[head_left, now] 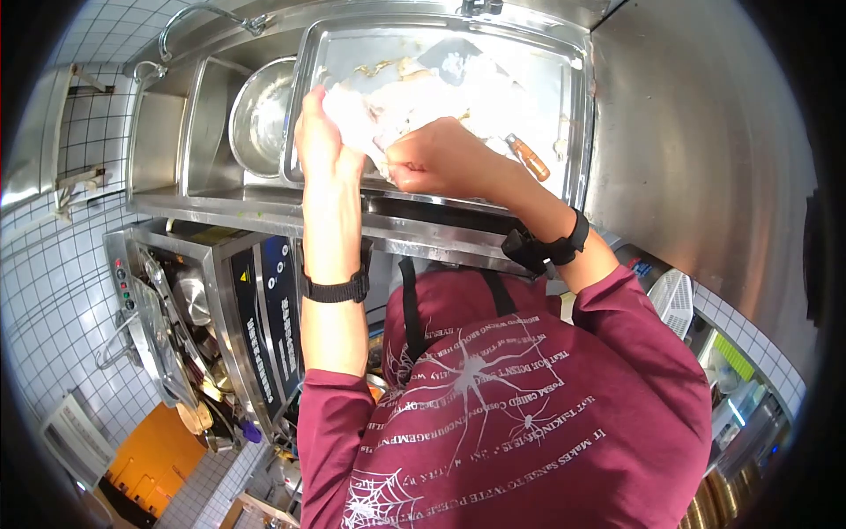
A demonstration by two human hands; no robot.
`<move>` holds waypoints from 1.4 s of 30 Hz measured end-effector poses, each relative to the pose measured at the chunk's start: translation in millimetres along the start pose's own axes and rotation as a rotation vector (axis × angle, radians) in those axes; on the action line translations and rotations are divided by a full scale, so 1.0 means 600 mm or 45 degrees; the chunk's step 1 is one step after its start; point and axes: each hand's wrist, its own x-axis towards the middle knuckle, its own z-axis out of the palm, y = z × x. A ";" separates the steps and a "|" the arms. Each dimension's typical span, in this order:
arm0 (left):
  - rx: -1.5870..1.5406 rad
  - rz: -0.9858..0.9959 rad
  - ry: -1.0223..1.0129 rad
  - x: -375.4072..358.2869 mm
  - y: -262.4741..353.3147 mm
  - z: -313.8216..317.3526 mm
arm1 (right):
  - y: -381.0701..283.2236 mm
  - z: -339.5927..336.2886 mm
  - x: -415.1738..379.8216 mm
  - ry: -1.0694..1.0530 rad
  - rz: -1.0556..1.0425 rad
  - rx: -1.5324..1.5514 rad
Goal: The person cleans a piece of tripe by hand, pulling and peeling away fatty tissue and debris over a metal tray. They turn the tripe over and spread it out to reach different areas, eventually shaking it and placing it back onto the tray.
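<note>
My left hand (319, 139) is closed around the left side of a pale piece of what looks like raw meat (351, 122), badly washed out by glare. Against its lower right edge, my right hand (436, 157) is curled with fingers pinched together; the fingertips are partly hidden. Both hands are over the near left part of a large metal tray (577, 106). More pale pieces (423, 93) lie in the tray behind them, too bright to tell apart. To the right of my right hand lies a brown wooden handle (529, 159), its blade lost in the glare.
A round metal bowl (264, 119) sits in the sink (211, 163) left of the tray, below a curved faucet (189, 13). A steel surface (687, 132) stretches to the right. Below left, a steel cabinet (251, 309) holds pans and utensils beside an orange panel (154, 463).
</note>
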 end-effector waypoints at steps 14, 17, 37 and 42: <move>-0.325 -0.227 0.049 -0.004 0.082 -0.013 | -0.001 0.003 -0.079 0.239 -0.043 0.280; -0.354 -0.163 0.035 0.025 0.067 -0.040 | 0.024 -0.001 -0.043 0.375 0.083 0.046; -0.588 -0.203 -0.082 -0.034 0.048 -0.017 | 0.013 0.057 0.050 0.566 -0.212 0.082; -0.503 -0.288 -0.147 -0.022 0.053 -0.035 | 0.021 0.047 0.044 0.378 -0.126 0.173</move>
